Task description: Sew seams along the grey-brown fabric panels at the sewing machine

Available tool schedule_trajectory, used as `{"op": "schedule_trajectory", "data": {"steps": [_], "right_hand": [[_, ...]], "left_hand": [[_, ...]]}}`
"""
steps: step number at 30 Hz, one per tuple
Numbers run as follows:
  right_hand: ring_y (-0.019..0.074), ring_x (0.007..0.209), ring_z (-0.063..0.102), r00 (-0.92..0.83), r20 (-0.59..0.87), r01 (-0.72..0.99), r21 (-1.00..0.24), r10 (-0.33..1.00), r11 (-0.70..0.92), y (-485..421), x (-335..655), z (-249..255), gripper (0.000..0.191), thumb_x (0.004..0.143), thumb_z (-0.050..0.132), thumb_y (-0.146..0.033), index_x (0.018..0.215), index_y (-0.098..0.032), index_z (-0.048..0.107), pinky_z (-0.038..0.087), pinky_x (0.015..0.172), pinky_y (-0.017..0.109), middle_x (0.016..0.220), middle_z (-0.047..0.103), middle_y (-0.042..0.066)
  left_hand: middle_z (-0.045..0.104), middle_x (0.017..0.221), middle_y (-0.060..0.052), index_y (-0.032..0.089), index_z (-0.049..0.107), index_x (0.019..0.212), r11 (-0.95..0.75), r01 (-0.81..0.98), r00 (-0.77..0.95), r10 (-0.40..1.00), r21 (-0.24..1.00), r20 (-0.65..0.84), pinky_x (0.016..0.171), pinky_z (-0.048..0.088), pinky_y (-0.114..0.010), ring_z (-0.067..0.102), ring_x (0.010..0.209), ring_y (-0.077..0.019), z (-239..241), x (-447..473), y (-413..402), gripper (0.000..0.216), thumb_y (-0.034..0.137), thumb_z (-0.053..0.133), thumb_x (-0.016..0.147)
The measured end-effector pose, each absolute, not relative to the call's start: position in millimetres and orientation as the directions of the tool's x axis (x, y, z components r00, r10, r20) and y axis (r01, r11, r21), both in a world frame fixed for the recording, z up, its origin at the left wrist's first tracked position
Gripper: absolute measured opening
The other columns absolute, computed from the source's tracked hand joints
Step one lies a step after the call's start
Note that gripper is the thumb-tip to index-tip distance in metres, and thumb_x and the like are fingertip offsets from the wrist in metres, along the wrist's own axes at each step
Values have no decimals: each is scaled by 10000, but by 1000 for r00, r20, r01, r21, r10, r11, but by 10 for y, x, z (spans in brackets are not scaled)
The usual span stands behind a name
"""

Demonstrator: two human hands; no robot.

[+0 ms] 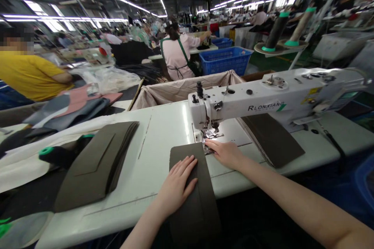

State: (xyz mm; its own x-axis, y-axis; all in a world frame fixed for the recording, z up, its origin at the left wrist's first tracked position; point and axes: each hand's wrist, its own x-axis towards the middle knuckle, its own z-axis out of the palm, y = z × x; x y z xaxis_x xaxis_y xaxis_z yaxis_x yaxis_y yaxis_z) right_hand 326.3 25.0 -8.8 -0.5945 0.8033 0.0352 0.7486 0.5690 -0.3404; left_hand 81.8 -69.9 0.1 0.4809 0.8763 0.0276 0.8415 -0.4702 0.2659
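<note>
A dark olive-brown panel (201,198) of fabric or leather lies on the sewing table and hangs over its front edge. My left hand (179,183) rests flat on this panel, its fingers stretched out and thumb apart. My right hand (226,153) is at the panel's top right corner, fingers reaching left beside the presser foot (215,131). Its fingertips partly hide the needle area, and whether they touch the panel's edge is hard to make out. Above them stands the white sewing machine (251,99).
On the left lies a stack of brown panels (96,163), near a black thread cone (57,155). Another stack (270,136) sits under the machine arm. A cloth-lined bin (163,91) stands behind the table. Co-workers sit beyond, near a blue basket (222,60).
</note>
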Motion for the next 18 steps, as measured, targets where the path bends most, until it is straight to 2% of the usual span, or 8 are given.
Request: {"op": "schedule_trajectory", "data": {"steps": [3, 6, 8, 14, 18], "right_hand": [[227, 1164, 574, -580, 59, 745, -365, 813, 558, 235, 3333, -142, 519, 888, 446, -219, 1401, -293, 420, 487, 910, 369, 1468, 438, -33], [220, 1196, 549, -576, 71, 737, -386, 814, 556, 241, 3337, -173, 518, 889, 441, -214, 1403, -273, 422, 470, 940, 370, 1471, 435, -17], [217, 1198, 547, -581, 72, 731, -393, 811, 558, 250, 3325, -181, 522, 887, 440, -211, 1405, -272, 421, 472, 936, 369, 1475, 430, -17], [224, 1162, 570, -580, 53, 739, -385, 813, 553, 261, 3318, -185, 545, 883, 454, -213, 1421, -282, 400, 486, 907, 370, 1487, 411, -19], [226, 1139, 584, -584, 36, 742, -381, 811, 551, 270, 3315, -176, 551, 884, 459, -218, 1426, -293, 393, 491, 898, 370, 1490, 407, -21]], "left_hand": [[401, 1485, -77, 258, 316, 1457, -492, 822, 505, 863, 287, 32, 1108, 349, -471, 381, 1356, -259, 48, 883, -415, 574, 402, 484, 927], [344, 1518, -87, 227, 453, 1342, -518, 802, 532, 846, 298, 40, 1149, 273, -494, 319, 1394, -274, 69, 948, -181, 532, 456, 554, 873], [294, 1545, -84, 211, 480, 1295, -529, 790, 547, 836, 309, 32, 1180, 212, -482, 268, 1422, -260, 60, 977, -83, 531, 482, 578, 849], [244, 1567, -57, 240, 332, 1437, -523, 788, 550, 835, 325, 10, 1198, 166, -462, 228, 1440, -228, 13, 1008, -25, 672, 489, 563, 857], [243, 1567, -50, 249, 305, 1462, -506, 802, 530, 848, 319, 13, 1195, 169, -467, 224, 1441, -236, 0, 1021, -33, 694, 502, 548, 863]]}}
